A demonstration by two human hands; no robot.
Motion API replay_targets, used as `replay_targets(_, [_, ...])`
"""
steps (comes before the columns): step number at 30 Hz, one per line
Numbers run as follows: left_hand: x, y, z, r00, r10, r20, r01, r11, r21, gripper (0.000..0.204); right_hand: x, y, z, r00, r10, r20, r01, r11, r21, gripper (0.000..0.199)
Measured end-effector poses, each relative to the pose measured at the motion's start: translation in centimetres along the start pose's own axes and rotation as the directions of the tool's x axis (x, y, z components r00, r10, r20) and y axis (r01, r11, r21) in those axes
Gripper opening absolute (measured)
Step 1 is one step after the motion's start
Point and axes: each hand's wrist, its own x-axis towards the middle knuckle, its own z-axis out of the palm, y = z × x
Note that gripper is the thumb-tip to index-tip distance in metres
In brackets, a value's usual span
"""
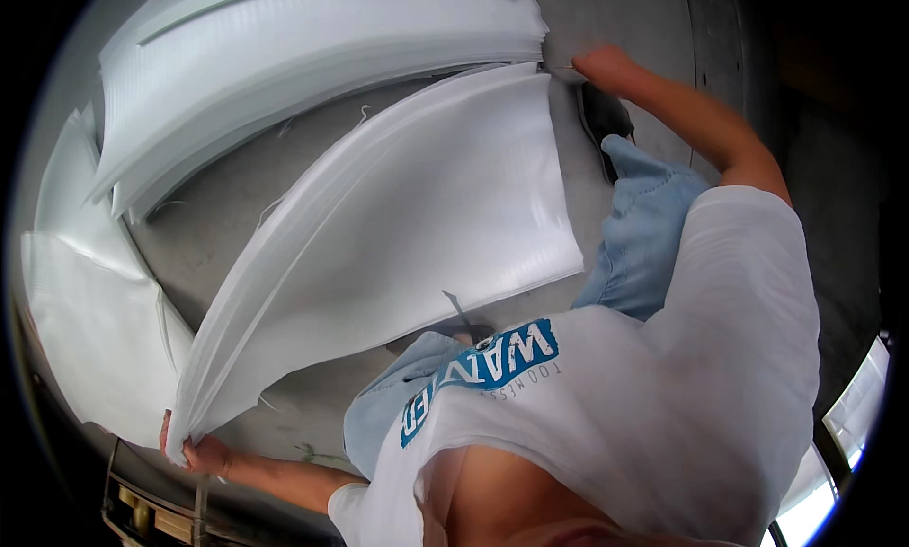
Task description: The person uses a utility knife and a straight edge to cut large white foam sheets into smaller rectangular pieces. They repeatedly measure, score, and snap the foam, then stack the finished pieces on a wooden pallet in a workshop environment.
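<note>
A few layers of white, glossy woven sheeting (pixel 426 187) spread over the floor in front of me, bent along the far edge. My left hand (pixel 201 454) is closed round their gathered left corner, fingers on one side and thumb on the other. At the far right, my right hand (pixel 606 69) is closed just beyond the sheets' upper right corner. Something thin and pale seems to run from its fingers toward that corner, but I cannot make out what it is.
A thick stack of similar white sheets (pixel 322 45) lies beyond. More folded sheeting (pixel 95 310) rests at the left. A dark shoe (pixel 598 121) stands on the grey floor (pixel 644 17) below my right arm. A metal-framed rack (pixel 156 509) is at the lower left.
</note>
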Motion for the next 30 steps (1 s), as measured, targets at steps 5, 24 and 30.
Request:
replay_targets(5, [-2.3,3.2,-2.5,0.987,0.106,0.120,-0.107,0.994,-0.005,0.031,-0.6,-0.8,-6.1,0.975,0.053,-0.216,-0.041,0.997,0.059,0.012])
replay_targets(24, [5.6,-1.5,36.5,0.665,-0.715,0.216,0.746,0.616,-0.256,0.078,19.6,-12.5,-20.6,0.844,-0.037,-0.535,0.219,0.934,0.281,0.015])
replay_targets(30, [3.5,-0.6,48.2,0.381,-0.843,-0.380,0.920,0.387,0.063,0.113,20.0,-12.2,-19.6,0.730,-0.176,-0.661,0.353,0.925,0.143,0.013])
